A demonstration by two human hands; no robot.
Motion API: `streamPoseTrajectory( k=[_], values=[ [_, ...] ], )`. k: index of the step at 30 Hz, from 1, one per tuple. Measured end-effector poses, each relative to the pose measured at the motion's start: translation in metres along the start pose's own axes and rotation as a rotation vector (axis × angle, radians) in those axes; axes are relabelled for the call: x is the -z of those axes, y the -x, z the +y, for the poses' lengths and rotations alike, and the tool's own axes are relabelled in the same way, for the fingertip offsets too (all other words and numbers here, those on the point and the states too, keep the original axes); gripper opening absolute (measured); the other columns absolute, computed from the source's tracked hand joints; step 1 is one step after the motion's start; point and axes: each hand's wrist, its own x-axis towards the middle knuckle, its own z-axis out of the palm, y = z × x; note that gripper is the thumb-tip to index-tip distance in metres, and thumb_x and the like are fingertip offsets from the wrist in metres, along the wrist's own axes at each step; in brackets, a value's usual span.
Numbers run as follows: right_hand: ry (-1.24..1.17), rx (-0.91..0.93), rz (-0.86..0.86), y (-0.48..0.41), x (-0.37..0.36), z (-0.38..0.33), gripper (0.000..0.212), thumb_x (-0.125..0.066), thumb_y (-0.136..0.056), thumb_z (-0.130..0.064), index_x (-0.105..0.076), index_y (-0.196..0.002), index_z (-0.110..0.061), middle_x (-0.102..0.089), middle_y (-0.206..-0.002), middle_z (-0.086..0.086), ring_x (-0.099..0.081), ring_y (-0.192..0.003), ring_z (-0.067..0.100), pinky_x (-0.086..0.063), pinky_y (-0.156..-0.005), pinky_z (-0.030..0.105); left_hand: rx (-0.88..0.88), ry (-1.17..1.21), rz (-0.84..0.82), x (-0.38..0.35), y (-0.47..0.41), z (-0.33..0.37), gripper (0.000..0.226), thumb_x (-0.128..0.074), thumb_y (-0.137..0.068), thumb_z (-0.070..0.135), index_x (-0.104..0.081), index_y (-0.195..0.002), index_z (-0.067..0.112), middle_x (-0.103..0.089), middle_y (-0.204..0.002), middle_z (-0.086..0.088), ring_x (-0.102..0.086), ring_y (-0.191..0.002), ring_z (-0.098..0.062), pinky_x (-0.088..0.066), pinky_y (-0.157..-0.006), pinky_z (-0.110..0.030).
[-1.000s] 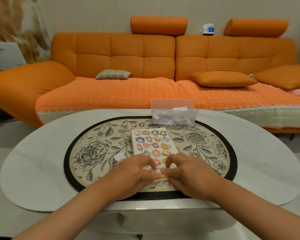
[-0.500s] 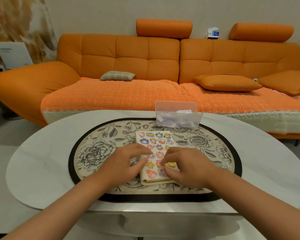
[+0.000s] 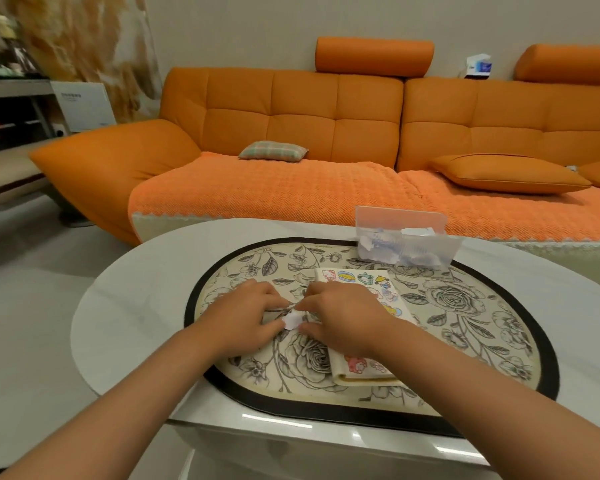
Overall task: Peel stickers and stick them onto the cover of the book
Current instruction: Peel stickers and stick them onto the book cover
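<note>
Fingers [image 3: 274,301] of the left hand [image 3: 243,315] and right hand [image 3: 343,315] curl in and pinch a white scrap [image 3: 292,320] between them, low over the mat [image 3: 465,306]. Just beside it the book [image 3: 357,370], its cover dotted with stickers [image 3: 347,277], lies flat on the mat, partly under the right hand. Beyond, a clear box [image 3: 406,244] sits at the mat's far edge on the table [image 3: 136,306].

Orange sofa [image 3: 326,133], black-and-cream floral mat [image 3: 465,306]

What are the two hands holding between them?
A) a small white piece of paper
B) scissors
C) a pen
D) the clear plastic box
A: the left hand and right hand pinch a small white piece of paper between their fingertips, above the floral mat.
</note>
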Motion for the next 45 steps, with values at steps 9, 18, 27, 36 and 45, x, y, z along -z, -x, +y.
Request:
streamPoseTrajectory(
  k=[9,18,27,36,45],
  values=[
    [0.122,0.058,-0.045,-0.023,-0.007,-0.008,0.038,-0.044,-0.100,-0.050,-0.074,-0.103,-0.026,-0.059,-0.097,-0.006,-0.059,-0.085,0.018,-0.043,-0.061,0.030,-0.012,0.063,-0.003,0.004,-0.002,-0.011,0.025,-0.059,-0.093,0.043,-0.071,-0.113,0.035,-0.060,-0.112,0.019,-0.051,-0.107,-0.003,-0.049,-0.094,-0.036],
    [-0.492,-0.275,0.067,-0.021,0.006,0.002,0.019,-0.065,-0.092,-0.035,-0.074,-0.080,-0.023,-0.068,-0.069,-0.007,-0.055,-0.055,0.011,-0.046,-0.052,0.030,0.205,0.591,0.102,0.005,-0.004,0.001,0.022,-0.076,-0.081,0.046,-0.069,-0.101,0.039,-0.072,-0.090,0.022,-0.067,-0.088,0.002,-0.057,-0.080,-0.031],
    [-1.059,-0.576,0.047,0.006,0.034,0.033,0.009,-0.072,-0.091,-0.018,-0.077,-0.093,-0.010,-0.074,-0.078,0.004,-0.048,-0.050,0.014,-0.034,-0.045,0.023,0.278,0.882,0.160,0.015,-0.020,0.036,0.011,-0.071,-0.092,0.019,-0.074,-0.100,0.025,-0.074,-0.088,0.001,-0.063,-0.064,-0.004,-0.055,-0.068,-0.026],
    [-0.819,-0.619,0.003,0.037,0.037,0.075,0.008,-0.074,-0.091,-0.021,-0.077,-0.098,-0.019,-0.075,-0.076,-0.005,-0.053,-0.049,0.006,-0.044,-0.049,0.019,0.287,0.995,0.133,0.016,-0.040,0.079,0.003,-0.069,-0.091,0.015,-0.070,-0.091,0.019,-0.076,-0.088,0.000,-0.062,-0.062,-0.012,-0.048,-0.058,-0.024],
    [-1.080,-0.551,0.127,0.049,0.053,0.082,0.020,-0.062,-0.097,-0.027,-0.077,-0.098,-0.013,-0.077,-0.094,0.001,-0.052,-0.054,0.011,-0.034,-0.048,0.021,0.365,1.225,0.143,0.003,-0.059,0.111,0.007,-0.075,-0.088,0.020,-0.074,-0.094,0.017,-0.073,-0.088,0.001,-0.066,-0.066,-0.014,-0.047,-0.059,-0.029]
  ],
)
